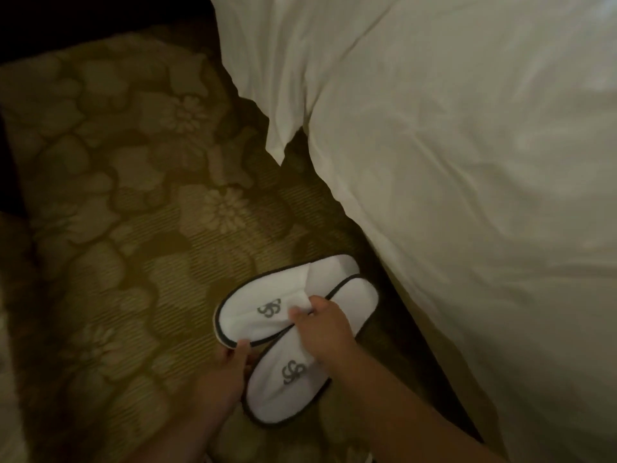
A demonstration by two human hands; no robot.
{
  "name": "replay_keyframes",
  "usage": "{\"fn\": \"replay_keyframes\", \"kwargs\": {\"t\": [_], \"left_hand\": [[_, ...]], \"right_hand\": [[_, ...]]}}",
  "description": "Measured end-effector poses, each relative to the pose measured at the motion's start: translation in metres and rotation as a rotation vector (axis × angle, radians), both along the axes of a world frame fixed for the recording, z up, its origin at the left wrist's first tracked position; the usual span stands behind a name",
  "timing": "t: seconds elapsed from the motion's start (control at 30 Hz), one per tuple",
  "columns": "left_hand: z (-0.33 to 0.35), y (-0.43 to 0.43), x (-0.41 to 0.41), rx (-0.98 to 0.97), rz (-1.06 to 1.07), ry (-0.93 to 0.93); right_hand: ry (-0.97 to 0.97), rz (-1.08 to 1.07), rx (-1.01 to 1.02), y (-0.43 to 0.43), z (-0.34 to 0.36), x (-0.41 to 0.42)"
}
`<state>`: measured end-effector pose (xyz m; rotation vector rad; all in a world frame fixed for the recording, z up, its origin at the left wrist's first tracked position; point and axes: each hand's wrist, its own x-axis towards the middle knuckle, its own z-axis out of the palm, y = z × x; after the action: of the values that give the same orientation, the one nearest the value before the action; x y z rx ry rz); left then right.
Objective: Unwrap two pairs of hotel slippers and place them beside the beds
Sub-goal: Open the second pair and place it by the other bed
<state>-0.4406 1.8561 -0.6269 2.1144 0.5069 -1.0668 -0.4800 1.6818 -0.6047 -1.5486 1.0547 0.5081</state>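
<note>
Two white hotel slippers with dark trim and a grey logo lie on the patterned carpet close to the bed's side. The upper slipper [267, 305] points left and up; the lower slipper [283, 389] lies partly under it, crossing at the heels. My right hand [325, 329] pinches the open edge of the upper slipper's strap between thumb and fingers. My left hand [230, 369] touches the toe rim of the upper slipper, with its fingers between the two slippers. No wrapper is visible.
A bed with a white duvet [467, 162] fills the right side, a corner of the cover hanging down toward the floor. The brown floral carpet [133, 195] stretches left of the slippers. The far top left is dark.
</note>
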Motion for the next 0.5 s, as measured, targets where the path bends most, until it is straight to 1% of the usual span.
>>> {"fn": "replay_keyframes", "kwargs": {"t": [0.03, 0.07, 0.1, 0.13, 0.17, 0.23, 0.27, 0.33, 0.4, 0.43, 0.47, 0.5], "left_hand": [[-0.016, -0.007, 0.001, -0.025, -0.03, 0.055], [-0.029, -0.013, 0.004, -0.057, -0.074, 0.045], [-0.042, -0.019, 0.008, -0.092, -0.139, -0.028], [-0.059, -0.026, 0.016, -0.12, -0.251, -0.135], [-0.072, -0.032, 0.024, -0.105, -0.406, -0.223], [-0.095, -0.052, 0.046, 0.051, -0.781, -0.357], [-0.104, -0.066, 0.055, 0.098, -0.968, -0.421], [-0.124, -0.098, 0.066, 0.06, -1.346, -0.554], [-0.132, -0.125, 0.07, 0.037, -1.698, -0.61], [-0.14, -0.134, 0.067, 0.05, -1.852, -0.633], [-0.149, -0.141, 0.062, 0.078, -1.96, -0.636], [-0.158, -0.148, 0.058, 0.104, -2.02, -0.628]], "right_hand": [[0.005, 0.005, -0.029, -0.007, -0.019, -0.002], [0.008, 0.007, -0.06, -0.015, -0.039, -0.004], [0.015, 0.02, -0.098, -0.021, -0.057, -0.007], [0.014, 0.033, -0.125, -0.027, -0.077, -0.009], [0.03, 0.052, -0.138, -0.031, -0.092, -0.01], [0.049, 0.052, -0.138, -0.037, -0.123, -0.013], [0.05, 0.033, -0.124, -0.038, -0.138, -0.015], [0.054, 0.022, -0.128, -0.038, -0.171, -0.022], [0.06, 0.069, -0.199, -0.037, -0.182, -0.022], [0.059, 0.077, -0.201, -0.035, -0.186, -0.022], [0.046, 0.052, -0.189, -0.034, -0.193, -0.023], [0.04, 0.061, -0.186, -0.033, -0.195, -0.023]]}}
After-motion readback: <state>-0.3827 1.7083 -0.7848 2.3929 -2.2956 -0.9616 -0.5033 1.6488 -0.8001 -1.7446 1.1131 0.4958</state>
